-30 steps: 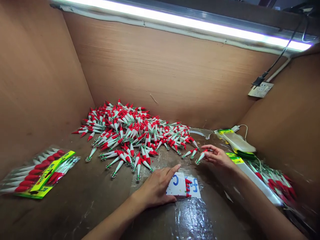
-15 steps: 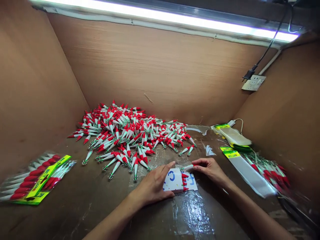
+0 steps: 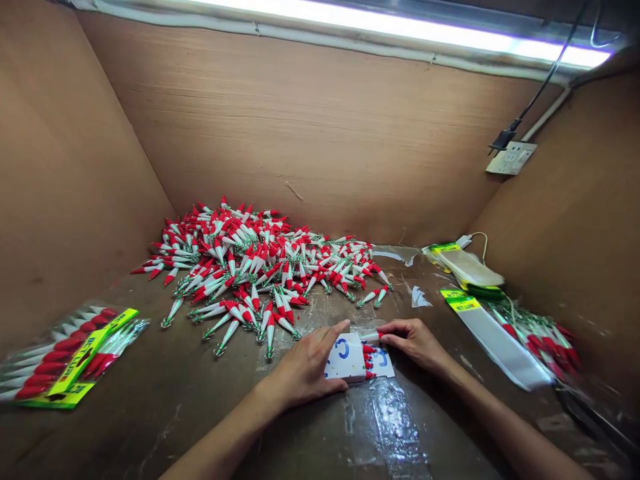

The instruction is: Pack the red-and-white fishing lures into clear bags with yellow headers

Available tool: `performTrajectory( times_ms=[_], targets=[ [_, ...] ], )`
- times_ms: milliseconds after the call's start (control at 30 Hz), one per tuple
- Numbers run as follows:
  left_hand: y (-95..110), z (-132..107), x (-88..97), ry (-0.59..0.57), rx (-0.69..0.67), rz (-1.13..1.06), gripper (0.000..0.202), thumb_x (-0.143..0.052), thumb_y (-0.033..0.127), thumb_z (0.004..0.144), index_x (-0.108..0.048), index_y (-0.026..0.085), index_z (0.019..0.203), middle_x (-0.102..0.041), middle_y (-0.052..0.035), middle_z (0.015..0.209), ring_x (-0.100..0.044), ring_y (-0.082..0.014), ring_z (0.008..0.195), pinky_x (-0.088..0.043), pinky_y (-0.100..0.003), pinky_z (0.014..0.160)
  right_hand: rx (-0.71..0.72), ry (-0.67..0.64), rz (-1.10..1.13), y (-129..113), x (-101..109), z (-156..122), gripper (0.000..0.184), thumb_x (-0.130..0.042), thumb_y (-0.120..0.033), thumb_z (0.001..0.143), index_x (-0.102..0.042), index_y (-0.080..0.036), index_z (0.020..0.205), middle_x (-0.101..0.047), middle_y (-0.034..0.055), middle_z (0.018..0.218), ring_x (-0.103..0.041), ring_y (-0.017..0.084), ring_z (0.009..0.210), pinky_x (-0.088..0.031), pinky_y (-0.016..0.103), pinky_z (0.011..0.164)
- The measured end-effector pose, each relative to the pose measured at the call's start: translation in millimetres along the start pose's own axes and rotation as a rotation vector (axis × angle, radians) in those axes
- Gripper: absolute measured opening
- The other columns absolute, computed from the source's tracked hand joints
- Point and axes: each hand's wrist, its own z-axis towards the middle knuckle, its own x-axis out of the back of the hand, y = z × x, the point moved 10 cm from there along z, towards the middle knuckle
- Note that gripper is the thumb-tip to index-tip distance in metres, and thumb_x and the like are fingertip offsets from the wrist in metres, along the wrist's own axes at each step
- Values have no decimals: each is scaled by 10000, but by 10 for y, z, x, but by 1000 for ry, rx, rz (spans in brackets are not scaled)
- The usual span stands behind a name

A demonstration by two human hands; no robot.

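Note:
My left hand [image 3: 307, 365] grips a small white card box [image 3: 349, 363] with blue marker writing, its thumb along the near side and its fingers along the far side. Red tips of several squid jigs [image 3: 369, 364] stick out of the box's right end, over a white flap [image 3: 385, 367]. Between thumb and fingers, my right hand [image 3: 414, 341] pinches the red end of one red-and-white squid jig [image 3: 371, 337]. This jig lies level, its white end pointing left at the far corner of the box opening. The hook end is hidden.
A large heap of red-and-white squid jigs [image 3: 260, 260] covers the back of the table. Filled packs [image 3: 75, 360] lie at the left. On the right are clear bags with yellow headers [image 3: 463, 263], another bag [image 3: 500, 340] and more jigs [image 3: 543, 350]. A plug [image 3: 501, 140] hangs above.
My right hand has moved slightly left, bringing the jig's white end to the box opening. My left hand stays on the box. The camera view has shifted a little.

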Motion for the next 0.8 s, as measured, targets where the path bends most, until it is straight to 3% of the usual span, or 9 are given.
performTrajectory(
  times_ms=[167,300,600,800],
  targets=[
    [41,7,-13,-6,6,38,864,-791,400,751,-340,300,1480,-530,-104,1366,-556,-308,1187,-467,-465,1015,254,44,-284,-415,-184,-15,208,-625,-374,950,-750,-213,992,-735,54,922,-665,202,859,-490,300,774],
    [43,17,-54,-9,11,53,737,-807,375,743,-466,313,1393,-534,-82,1332,-593,-280,1107,-504,-429,966,373,0,-347,-548,-265,-31,208,-547,-305,1003,-732,-236,1070,-728,50,959,-650,186,895,-488,295,812],
    [60,4,-135,-50,-65,137,634,-726,455,842,-495,385,1428,-365,-65,1556,-422,-321,1383,-396,-493,1125,446,119,-630,-560,-182,-54,135,-578,-250,986,-710,-224,993,-707,49,910,-592,197,884,-472,293,778],
    [74,-4,-166,-68,-87,167,596,-660,450,901,-456,393,1458,-288,-59,1605,-348,-322,1438,-358,-516,1154,412,133,-809,-562,-194,-90,144,-590,-303,982,-697,-218,935,-679,48,871,-554,203,879,-429,290,736]
  ],
)
